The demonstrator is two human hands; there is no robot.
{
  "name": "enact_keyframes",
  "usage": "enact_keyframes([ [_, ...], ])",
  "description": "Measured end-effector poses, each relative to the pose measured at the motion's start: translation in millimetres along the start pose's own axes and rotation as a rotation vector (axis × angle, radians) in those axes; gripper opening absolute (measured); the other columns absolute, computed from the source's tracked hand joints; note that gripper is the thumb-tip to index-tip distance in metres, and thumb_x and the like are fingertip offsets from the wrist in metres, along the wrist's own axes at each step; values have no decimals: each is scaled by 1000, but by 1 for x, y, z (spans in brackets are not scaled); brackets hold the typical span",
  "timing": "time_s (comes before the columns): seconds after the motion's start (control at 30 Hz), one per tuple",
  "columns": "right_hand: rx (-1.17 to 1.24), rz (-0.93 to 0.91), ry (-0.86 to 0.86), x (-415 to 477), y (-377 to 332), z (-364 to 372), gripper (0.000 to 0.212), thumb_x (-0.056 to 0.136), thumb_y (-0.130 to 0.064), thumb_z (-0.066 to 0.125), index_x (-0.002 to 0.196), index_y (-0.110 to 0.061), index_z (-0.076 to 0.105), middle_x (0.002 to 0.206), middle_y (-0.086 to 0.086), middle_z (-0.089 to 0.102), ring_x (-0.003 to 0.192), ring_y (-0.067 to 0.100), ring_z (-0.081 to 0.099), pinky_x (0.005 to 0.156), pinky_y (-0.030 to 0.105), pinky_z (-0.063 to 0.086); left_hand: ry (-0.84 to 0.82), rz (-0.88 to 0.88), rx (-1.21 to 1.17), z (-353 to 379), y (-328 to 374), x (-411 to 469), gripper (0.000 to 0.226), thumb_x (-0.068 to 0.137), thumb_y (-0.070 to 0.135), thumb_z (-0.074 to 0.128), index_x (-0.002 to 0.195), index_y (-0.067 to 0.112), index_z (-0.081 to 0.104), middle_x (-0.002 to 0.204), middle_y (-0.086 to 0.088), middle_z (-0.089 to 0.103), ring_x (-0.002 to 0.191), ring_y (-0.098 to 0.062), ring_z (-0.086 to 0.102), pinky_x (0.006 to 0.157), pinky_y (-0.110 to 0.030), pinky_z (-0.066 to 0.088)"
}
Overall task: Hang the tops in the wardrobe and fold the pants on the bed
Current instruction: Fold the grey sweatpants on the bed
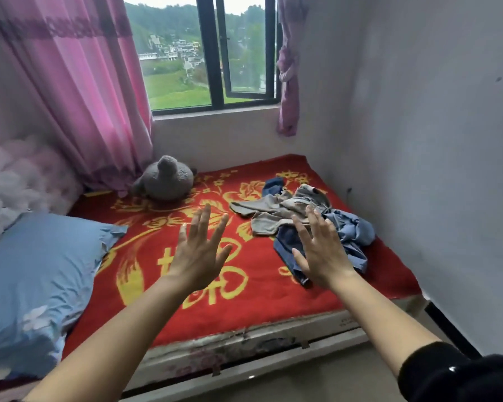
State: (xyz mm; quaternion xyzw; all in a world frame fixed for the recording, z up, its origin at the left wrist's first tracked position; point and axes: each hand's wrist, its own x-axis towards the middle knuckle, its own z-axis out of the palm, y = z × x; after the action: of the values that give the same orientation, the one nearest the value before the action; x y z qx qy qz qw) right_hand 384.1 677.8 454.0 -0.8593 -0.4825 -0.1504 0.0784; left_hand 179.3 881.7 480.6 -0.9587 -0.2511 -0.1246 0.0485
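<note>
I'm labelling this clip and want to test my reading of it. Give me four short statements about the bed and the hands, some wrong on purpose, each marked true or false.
1. The left hand and the right hand hold nothing, fingers spread. True.
2. The clothes pile lies neatly folded on the blue pillow. False: it lies crumpled on the red blanket, on the side near the right wall.
3. A grey plush toy sits on the bed below the window. True.
4. The curtain left of the window is green. False: it is pink.
</note>
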Motion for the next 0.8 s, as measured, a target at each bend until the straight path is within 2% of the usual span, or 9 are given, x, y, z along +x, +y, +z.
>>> enact_keyframes([
  [0.13, -25, 138, -99, 40, 35, 30, 89, 78, -41, 74, 150, -11, 31, 155, 27, 28, 142, 43, 31, 112, 57, 31, -107, 43, -29, 44, 1, 75, 71, 99, 57, 25, 156, 27, -5, 161, -11, -19, 149, -31, -13, 118, -58, 12],
  [0.27, -32, 272, -133, 67, 84, 51, 87, 80, -39, 73, 152, -10, 34, 157, 28, 26, 143, 43, 30, 114, 56, 29, -154, 150, -60, 73, 22, 145, 70, 99, 57, 24, 156, 27, -2, 161, -11, -17, 149, -29, -14, 119, -55, 11],
  [0.47, -56, 413, -224, 78, 172, 106, 85, 91, -43, 59, 157, -12, 16, 162, 25, 7, 150, 38, 12, 120, 52, 19, -197, 211, -130, 144, 74, 237, 70, 99, 55, 31, 156, 26, 2, 162, -13, -14, 150, -32, -11, 119, -55, 12],
  [0.57, -23, 489, -284, 87, 216, 147, 86, 90, -43, 60, 157, -11, 16, 162, 26, 8, 148, 40, 17, 118, 52, 22, -284, 170, -147, 193, 105, 274, 73, 98, 57, 31, 156, 29, -1, 162, -12, -15, 150, -31, -12, 118, -54, 15],
  [0.67, 43, 532, -388, 104, 260, 199, 85, 94, -43, 53, 158, -12, 6, 162, 24, -1, 150, 38, 11, 119, 48, 19, -377, 109, -149, 246, 135, 307, 74, 98, 57, 32, 156, 29, -4, 162, -13, -14, 150, -32, -6, 115, -51, 23],
  [0.8, 144, 530, -493, 136, 317, 266, 85, 95, -42, 51, 158, -12, 2, 163, 23, -5, 151, 37, 7, 120, 46, 19, -532, -35, -191, 312, 174, 345, 75, 98, 54, 36, 156, 27, -2, 162, -12, -15, 150, -32, -2, 115, -51, 25],
])
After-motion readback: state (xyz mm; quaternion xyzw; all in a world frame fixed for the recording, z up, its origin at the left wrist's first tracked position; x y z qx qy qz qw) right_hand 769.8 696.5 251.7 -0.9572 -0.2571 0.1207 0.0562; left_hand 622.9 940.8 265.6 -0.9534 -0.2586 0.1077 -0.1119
